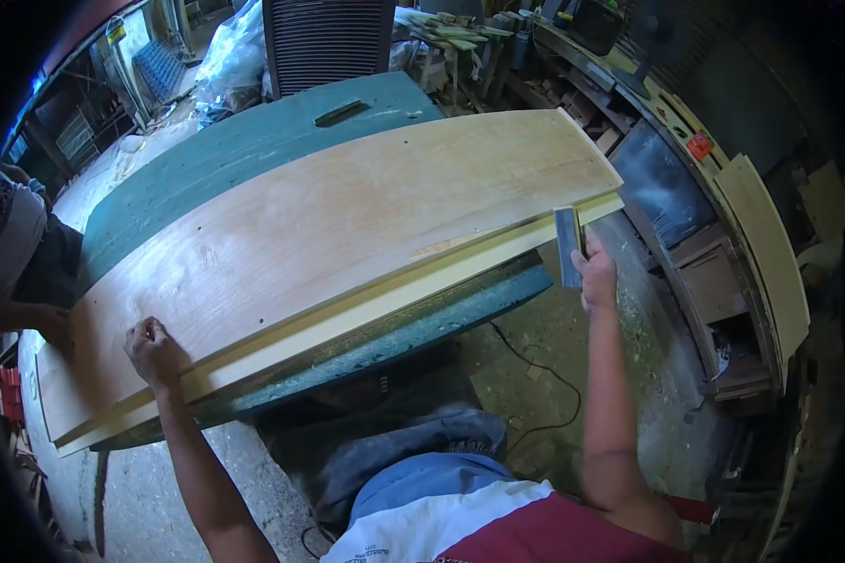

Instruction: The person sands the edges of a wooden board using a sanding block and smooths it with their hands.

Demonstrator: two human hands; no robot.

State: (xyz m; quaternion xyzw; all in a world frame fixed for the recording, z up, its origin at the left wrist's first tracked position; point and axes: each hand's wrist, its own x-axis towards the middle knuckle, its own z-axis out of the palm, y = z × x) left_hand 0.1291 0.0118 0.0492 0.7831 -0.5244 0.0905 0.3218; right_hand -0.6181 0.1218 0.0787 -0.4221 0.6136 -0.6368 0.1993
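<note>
A long, pale wooden panel [376, 202] lies across the green-topped table. My left hand [152, 349] rests on the panel near its front left edge, fingers bent, holding nothing. In my right hand [595, 272] is a flat rectangular grey tool [567, 246], gripped upright by its right side; its exact kind is not clear. It stands at the panel's right front corner, beside the pale yellow edge strip [498, 246]. Whether it touches the strip I cannot tell. Several small dark holes or dots mark the panel's surface.
The green table [207, 164] shows behind the panel, with a dark narrow object [338, 114] on it. Another person's hand [54, 325] is at the panel's left end. A cluttered workbench [667, 183] runs along the right, and a black cable [573, 387] lies on the floor.
</note>
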